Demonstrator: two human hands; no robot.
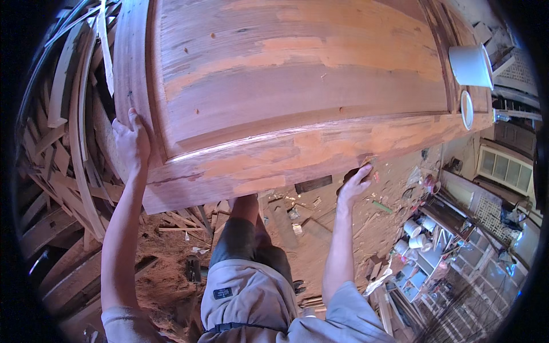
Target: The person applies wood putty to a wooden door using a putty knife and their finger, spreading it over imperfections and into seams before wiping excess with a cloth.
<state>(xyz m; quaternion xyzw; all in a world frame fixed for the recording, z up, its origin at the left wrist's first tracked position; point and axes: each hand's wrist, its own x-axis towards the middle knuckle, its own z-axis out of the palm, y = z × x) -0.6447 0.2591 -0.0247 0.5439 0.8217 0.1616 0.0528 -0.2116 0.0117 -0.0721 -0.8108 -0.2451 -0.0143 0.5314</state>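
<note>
A large wooden door panel (309, 86) with a raised frame lies before me, its surface streaked with pale orange filler. At its left end, my left hand (132, 143) grips the edge, the thumb on the upper face. My right hand (355, 184) is at the near edge, right of the middle, with its fingers curled round a thin dark piece (349, 174) that touches or nearly touches the wood. Most of that piece is hidden by the hand, so its kind does not show. On the door's right end stand a white tub (470, 67) and a smaller white-rimmed container (467, 110).
Stacked wooden strips and offcuts (74, 108) crowd the left side. Sawdust and scraps cover the floor (320, 228) beneath the door. At the lower right are white buckets (416, 235) and a cluttered grey rack (420, 268). A louvred panel (505, 168) leans farther right.
</note>
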